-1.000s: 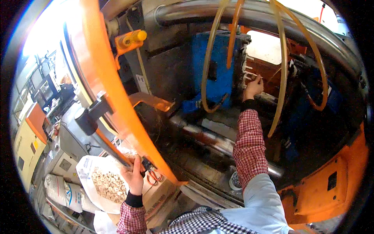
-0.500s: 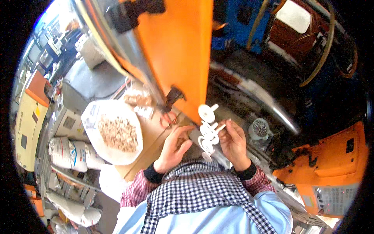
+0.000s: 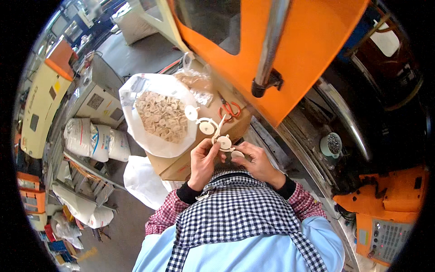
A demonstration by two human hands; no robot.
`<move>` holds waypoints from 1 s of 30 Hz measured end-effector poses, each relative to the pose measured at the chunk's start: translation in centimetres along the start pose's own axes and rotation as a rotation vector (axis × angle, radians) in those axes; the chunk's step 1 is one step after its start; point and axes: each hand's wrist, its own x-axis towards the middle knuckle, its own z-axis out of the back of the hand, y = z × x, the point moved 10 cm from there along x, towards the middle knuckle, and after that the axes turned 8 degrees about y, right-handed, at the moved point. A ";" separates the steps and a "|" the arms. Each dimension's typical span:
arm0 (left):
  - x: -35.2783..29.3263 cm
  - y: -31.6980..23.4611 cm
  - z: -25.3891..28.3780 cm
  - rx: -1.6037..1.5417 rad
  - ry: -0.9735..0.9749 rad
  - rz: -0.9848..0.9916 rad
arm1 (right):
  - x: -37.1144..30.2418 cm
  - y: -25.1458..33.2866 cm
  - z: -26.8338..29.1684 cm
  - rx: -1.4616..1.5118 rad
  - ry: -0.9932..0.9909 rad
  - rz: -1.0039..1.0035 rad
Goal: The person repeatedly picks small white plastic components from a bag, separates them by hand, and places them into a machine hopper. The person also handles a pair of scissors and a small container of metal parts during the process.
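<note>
Well, in the head view the left hand [image 3: 202,164] pinches a cream plastic string of joined discs and curved arms [image 3: 224,143] between thumb and fingers, at the near right of an open white sack [image 3: 154,149]. The right hand [image 3: 259,164], farther right of that sack, grasps the string's near end in its fingertips. The string's far disc overlaps the sack's right rim to the eye. Small beige pieces [image 3: 162,117] heap inside the sack, and red-handled scissors [image 3: 228,108] lie to its right on brown cardboard [image 3: 174,167].

Brightness at upper left, deep shadow around the shiny metal bar [image 3: 345,120], curved edges, black rim.
</note>
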 end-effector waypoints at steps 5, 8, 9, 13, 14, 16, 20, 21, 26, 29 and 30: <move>-1.4 -0.8 3.4 0.203 -0.131 -0.115 | 1.4 -1.9 -3.4 0.070 0.091 -0.010; -1.3 -1.3 4.1 0.403 -0.132 -0.068 | 2.1 -4.4 -4.6 0.091 0.077 -0.093; -1.1 -2.5 4.5 0.545 -0.128 -0.147 | 2.2 -5.1 -4.4 0.081 0.041 -0.119; 0.4 -6.5 11.1 0.782 -0.311 -0.270 | 0.7 -1.4 -0.8 -0.280 -0.095 -0.011; 1.7 -6.6 13.3 0.902 -0.296 -0.278 | -0.6 -1.8 1.6 -0.334 -0.178 -0.034; 3.8 -5.0 19.0 1.074 -0.439 -0.118 | -4.6 -1.2 8.0 -0.451 -0.455 -0.086; 7.1 -2.8 22.5 1.570 -0.355 -0.122 | -16.0 -4.1 20.8 -0.904 -0.875 -0.460; 7.1 -3.1 21.7 1.694 -0.396 -0.244 | -18.1 -4.6 23.2 -0.974 -0.921 -0.504; 9.3 -1.7 11.1 1.766 -0.084 -0.042 | -19.7 -10.8 27.6 -1.122 -0.678 -0.653; 9.0 1.8 2.0 1.584 0.200 -0.039 | -22.5 -18.7 29.5 -1.101 -0.557 -0.757; 8.2 2.8 -0.3 1.523 0.298 -0.093 | -21.6 -18.3 29.5 -1.060 -0.542 -0.740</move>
